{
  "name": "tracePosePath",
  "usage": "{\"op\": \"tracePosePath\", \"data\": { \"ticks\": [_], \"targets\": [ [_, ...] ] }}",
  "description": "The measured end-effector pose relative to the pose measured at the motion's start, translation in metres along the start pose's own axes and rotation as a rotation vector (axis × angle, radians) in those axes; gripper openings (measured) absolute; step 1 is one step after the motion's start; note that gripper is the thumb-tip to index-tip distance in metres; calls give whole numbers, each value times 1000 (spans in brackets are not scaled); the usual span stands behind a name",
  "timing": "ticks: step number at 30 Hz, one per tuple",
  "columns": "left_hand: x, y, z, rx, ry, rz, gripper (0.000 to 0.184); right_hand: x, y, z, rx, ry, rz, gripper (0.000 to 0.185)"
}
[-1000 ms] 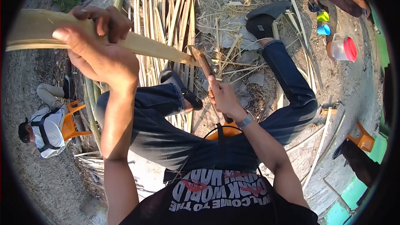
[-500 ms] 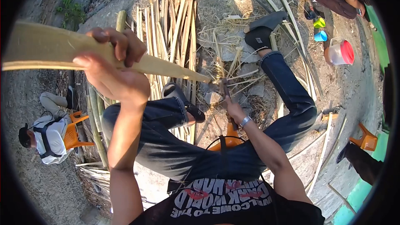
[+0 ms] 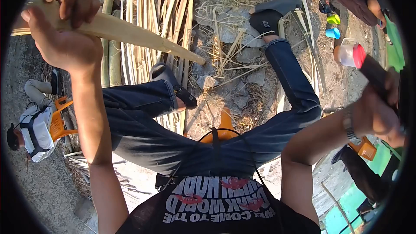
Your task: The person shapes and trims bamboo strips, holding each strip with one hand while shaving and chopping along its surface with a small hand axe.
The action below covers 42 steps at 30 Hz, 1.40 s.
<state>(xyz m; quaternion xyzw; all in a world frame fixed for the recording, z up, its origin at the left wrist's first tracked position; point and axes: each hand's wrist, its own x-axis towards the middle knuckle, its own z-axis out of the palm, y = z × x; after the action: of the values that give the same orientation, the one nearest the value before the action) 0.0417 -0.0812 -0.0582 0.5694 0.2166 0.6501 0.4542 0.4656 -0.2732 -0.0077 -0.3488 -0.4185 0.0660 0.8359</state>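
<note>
A long, pale strip of split wood or bamboo [image 3: 130, 30] runs from the upper left toward the middle, its narrow end hanging over the ground between my feet. My left hand [image 3: 67, 30] is wrapped round its wide part. Far out at the right, my right hand [image 3: 383, 115] is raised and closed on the handle of a dark-bladed tool [image 3: 373, 73]. That hand and the tool are blurred by motion, and the tool is well apart from the strip. A watch [image 3: 350, 125] circles my right wrist.
Split strips [image 3: 173, 8] lie in a pile beyond my left foot, beside round poles [image 3: 108, 30]. Shavings [image 3: 221, 43] cover the ground near my feet. A seated person [image 3: 39, 123] is at the left. A red-lidded container [image 3: 350, 55] and cups stand at the right, near other people.
My right hand has swung from the strip's narrow end out to the far right with the tool. My left hand and the strip have shifted up and left.
</note>
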Motion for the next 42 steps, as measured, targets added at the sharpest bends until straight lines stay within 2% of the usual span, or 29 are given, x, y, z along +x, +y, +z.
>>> {"op": "tracePosePath", "data": {
  "ticks": [1, 2, 5, 6, 7, 8, 9, 10, 12, 13, 15, 16, 17, 19, 20, 22, 23, 25, 27, 29, 30, 32, 33, 35, 36, 37, 39, 41, 42],
  "targets": [
    [-1, 0, -1, -15, -6, -22, 45, -2, -15, 34, -101, -10, -227, 46],
    [4, -2, -16, -165, -200, -12, 42, 17, -29, 32, -115, 73, -427, 45],
    [8, -7, -25, -194, -277, -14, 47, 9, -34, 41, -71, 171, -490, 49],
    [10, -8, -27, -195, -282, 6, 47, -10, -27, 30, -85, -14, -395, 44],
    [11, -10, -29, -202, -301, -6, 51, -6, -24, -21, 158, -5, -44, 39],
    [12, -10, -29, -208, -319, -23, 54, -59, 4, 22, 44, 61, -1, 40],
    [10, -9, -23, -211, -323, -8, 54, -90, 19, 28, 74, -43, 267, 38],
    [4, -6, -12, -82, -212, 9, 57, -119, 43, 22, 45, -93, 394, 27],
    [1, -7, -8, 59, -73, 26, 60, -168, 62, 17, -166, 5, 762, 10],
    [-3, -7, -7, 59, -71, 10, 60, -184, 70, 8, -256, -101, 947, 18],
    [-1, -9, -6, 194, 30, 88, 62, -213, 90, -3, -251, -186, 1263, 21],
    [-1, -9, -9, 195, 30, 80, 62, -233, 105, -13, -383, -258, 1368, 23],
    [0, -10, -15, 180, -2, 87, 63, -257, 122, -26, -385, -262, 1368, 23],
    [-1, -12, -20, 168, -23, 86, 63, -296, 148, -45, -717, -665, 1425, 29],
    [-1, -12, -22, 146, -40, 88, 63, -304, 153, -45, -715, -678, 1427, 29],
    [2, -11, -28, 8, -170, 74, 61, -315, 155, -38, -737, -924, 1521, 34],
    [2, -10, -29, 16, -166, 78, 61, -320, 156, -34, -731, -934, 1517, 34],
    [-4, -8, -22, 109, -75, 52, 59, -326, 145, -20, -973, -1210, 1134, 35],
    [0, -11, -43, 37, -119, 16, 60, -331, 140, -15, -997, -1305, 1159, 36],
    [4, -11, -50, -28, -166, 24, 59, -340, 143, -17, -1103, -1487, 1049, 41],
    [6, -12, -56, -51, -191, 32, 59, -341, 145, -16, -1099, -1502, 1057, 41],
    [5, -11, -55, -38, -182, 30, 58, -336, 156, -8, -1081, -1601, 994, 35],
    [5, -11, -56, -29, -182, 35, 58, -334, 158, -4, -1077, -1610, 999, 35],
    [0, -7, -44, -47, -199, 24, 58, -325, 159, 9, -1026, -1427, 720, 30],
    [-10, -2, -9, 163, -46, 140, 46, -308, 155, 25, -869, -1357, 817, 31],
    [-17, 1, 13, 373, 106, 250, 37, -301, 154, 35, -867, -1363, 827, 31],
    [-19, 2, 20, 343, 90, 262, 38, -295, 153, 48, -683, -1176, 778, 24],
    [-20, 2, 17, 313, 75, 281, 40, -287, 146, 59, -671, -1172, 741, 19],
    [-19, 1, 13, 305, 38, 303, 39, -282, 138, 63, -718, -1157, 622, 18]
  ]
}}
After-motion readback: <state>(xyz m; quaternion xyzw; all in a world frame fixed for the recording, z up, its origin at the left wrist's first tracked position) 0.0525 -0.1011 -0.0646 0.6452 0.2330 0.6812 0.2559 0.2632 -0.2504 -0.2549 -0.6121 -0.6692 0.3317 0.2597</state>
